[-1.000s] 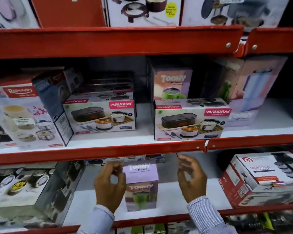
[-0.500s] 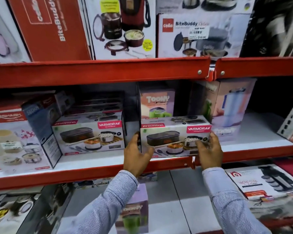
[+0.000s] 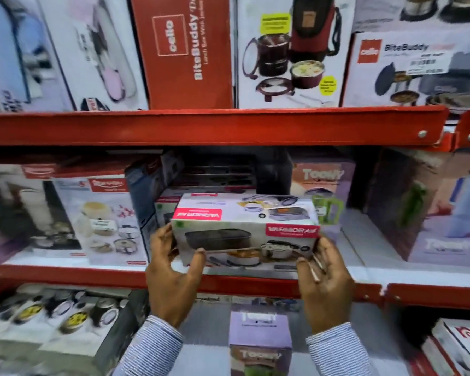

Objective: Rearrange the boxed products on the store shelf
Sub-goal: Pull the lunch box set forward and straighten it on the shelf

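Note:
A white Varmora lunch-box box (image 3: 244, 229) with pink labels is lifted just above the middle shelf's red front edge (image 3: 228, 284). My left hand (image 3: 171, 278) grips its left end and my right hand (image 3: 323, 283) grips its right end. Behind it, partly hidden, stands a second Varmora box (image 3: 166, 206) on the same shelf. A lilac Toony box (image 3: 323, 185) stands behind at the right. Another Toony box (image 3: 259, 340) rests on the lower shelf between my sleeves.
Large Cello BiteBuddy boxes (image 3: 185, 50) fill the top shelf. A white casserole-set box (image 3: 103, 221) and a tilted dark blue box (image 3: 147, 185) stand left on the middle shelf. A tall pale box (image 3: 432, 210) stands right. A box of round containers (image 3: 52, 318) sits lower left.
My hands left the Toony box on the lower shelf, rose to the right Varmora box and took hold of it. It is now lifted off the shelf and drawn toward me.

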